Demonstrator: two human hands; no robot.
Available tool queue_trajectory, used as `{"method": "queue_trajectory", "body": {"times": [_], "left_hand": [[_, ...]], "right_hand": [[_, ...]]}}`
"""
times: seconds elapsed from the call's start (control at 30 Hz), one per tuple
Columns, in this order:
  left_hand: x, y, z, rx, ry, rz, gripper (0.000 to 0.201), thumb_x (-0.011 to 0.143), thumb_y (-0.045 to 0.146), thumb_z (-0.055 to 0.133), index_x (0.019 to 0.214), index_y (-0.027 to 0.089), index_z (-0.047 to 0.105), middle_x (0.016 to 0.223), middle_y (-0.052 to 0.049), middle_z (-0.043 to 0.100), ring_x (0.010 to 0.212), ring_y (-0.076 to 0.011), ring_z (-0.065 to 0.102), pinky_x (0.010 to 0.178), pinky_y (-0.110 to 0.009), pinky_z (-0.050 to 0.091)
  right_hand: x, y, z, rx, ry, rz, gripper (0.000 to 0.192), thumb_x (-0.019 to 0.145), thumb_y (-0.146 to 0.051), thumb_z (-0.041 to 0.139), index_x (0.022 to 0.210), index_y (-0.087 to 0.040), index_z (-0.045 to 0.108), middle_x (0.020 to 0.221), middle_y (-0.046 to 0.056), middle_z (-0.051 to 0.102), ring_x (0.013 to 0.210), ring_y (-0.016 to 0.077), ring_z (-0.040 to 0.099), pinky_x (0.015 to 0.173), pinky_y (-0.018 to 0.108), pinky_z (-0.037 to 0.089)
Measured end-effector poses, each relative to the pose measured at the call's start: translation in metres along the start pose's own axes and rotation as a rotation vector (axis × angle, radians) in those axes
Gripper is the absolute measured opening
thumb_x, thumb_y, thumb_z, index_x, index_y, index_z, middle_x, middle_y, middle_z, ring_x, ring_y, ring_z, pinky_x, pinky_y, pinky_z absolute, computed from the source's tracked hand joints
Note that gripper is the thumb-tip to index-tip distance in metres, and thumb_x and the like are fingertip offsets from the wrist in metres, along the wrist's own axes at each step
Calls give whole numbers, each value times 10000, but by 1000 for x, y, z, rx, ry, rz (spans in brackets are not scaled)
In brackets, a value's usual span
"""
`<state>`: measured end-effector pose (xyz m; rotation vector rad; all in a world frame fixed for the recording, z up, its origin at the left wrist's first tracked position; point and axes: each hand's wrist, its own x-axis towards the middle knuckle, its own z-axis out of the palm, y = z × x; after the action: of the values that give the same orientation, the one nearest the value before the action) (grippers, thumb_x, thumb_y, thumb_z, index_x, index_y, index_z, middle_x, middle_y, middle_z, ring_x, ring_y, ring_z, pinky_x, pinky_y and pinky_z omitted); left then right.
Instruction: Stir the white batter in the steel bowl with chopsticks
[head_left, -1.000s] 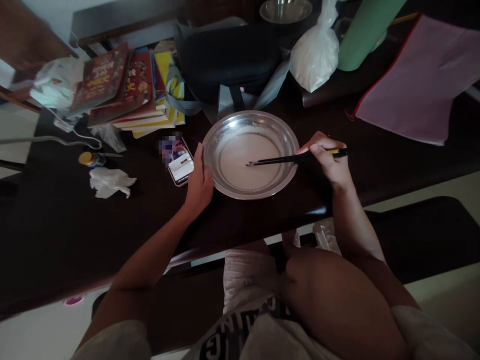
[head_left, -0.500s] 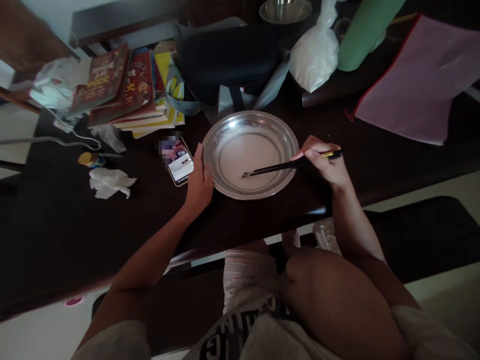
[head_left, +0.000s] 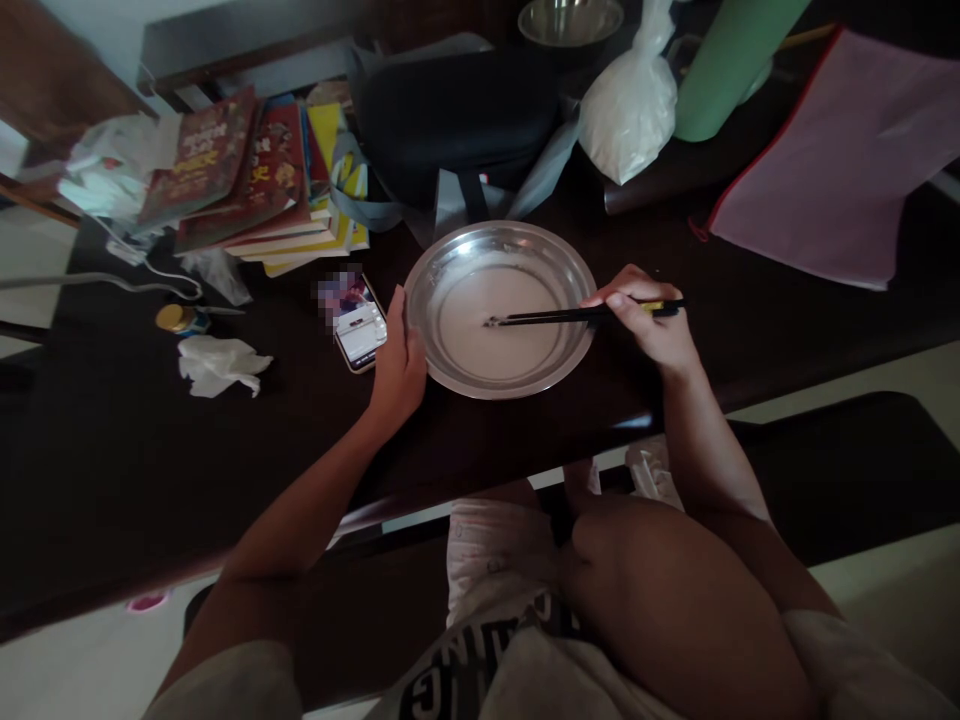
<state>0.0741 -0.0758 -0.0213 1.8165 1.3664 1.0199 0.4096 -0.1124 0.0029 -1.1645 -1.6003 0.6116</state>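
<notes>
Head-camera view over a dark table (head_left: 112, 460): a seated person's right hand (head_left: 649, 325) pinches a pair of dark chopsticks (head_left: 555, 317), their tips resting in the pale liquid pooled in a shallow steel pan (head_left: 442, 270) near the table's front edge. Left hand (head_left: 397, 365) rests against the pan's left rim, fingers curled loosely, gripping nothing. A lit phone (head_left: 358, 325) lies just beside that hand. Behind stand stacked books (head_left: 247, 180), a black case (head_left: 457, 120), a white plastic bag (head_left: 630, 110), a green bottle (head_left: 727, 70) and a pink pouch (head_left: 832, 160); crumpled tissue (head_left: 217, 365) lies to the left.
</notes>
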Motion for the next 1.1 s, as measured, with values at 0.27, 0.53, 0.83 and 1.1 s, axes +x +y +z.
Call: {"method": "queue_trajectory", "body": {"times": [0.27, 0.53, 0.83, 1.1], "left_hand": [[1, 0, 0, 18, 0, -6, 667, 990, 577, 468, 1569, 266, 356, 1654, -77, 361, 1532, -274, 338, 1291, -442, 210], [2, -3, 1, 34, 14, 11, 620, 998, 529, 474, 1555, 273, 382, 1658, -73, 354, 1537, -280, 329, 1293, -461, 210], [2, -1, 1, 48, 10, 2, 623, 1008, 506, 457, 1567, 248, 367, 1656, -85, 355, 1532, -274, 341, 1291, -450, 220], [2, 1, 1, 42, 9, 7, 615, 1008, 507, 458, 1563, 255, 374, 1656, -77, 356, 1532, -266, 341, 1292, -456, 215]], "right_hand": [[0, 1, -1, 59, -76, -22, 259, 932, -481, 630, 826, -320, 803, 792, 18, 758, 813, 204, 659, 780, 398, 544], [-1, 1, -1, 136, 18, -8, 235, 952, -413, 624, 848, -319, 813, 768, 4, 741, 767, 190, 652, 761, 394, 515], [-1, 1, -2, 109, 71, 10, 278, 941, -486, 615, 821, -322, 805, 751, 20, 726, 757, 200, 660, 756, 409, 535], [0, 2, -1, 36, -5, -44, 248, 943, -466, 624, 843, -325, 801, 797, 17, 756, 832, 204, 659, 810, 406, 526]]}}
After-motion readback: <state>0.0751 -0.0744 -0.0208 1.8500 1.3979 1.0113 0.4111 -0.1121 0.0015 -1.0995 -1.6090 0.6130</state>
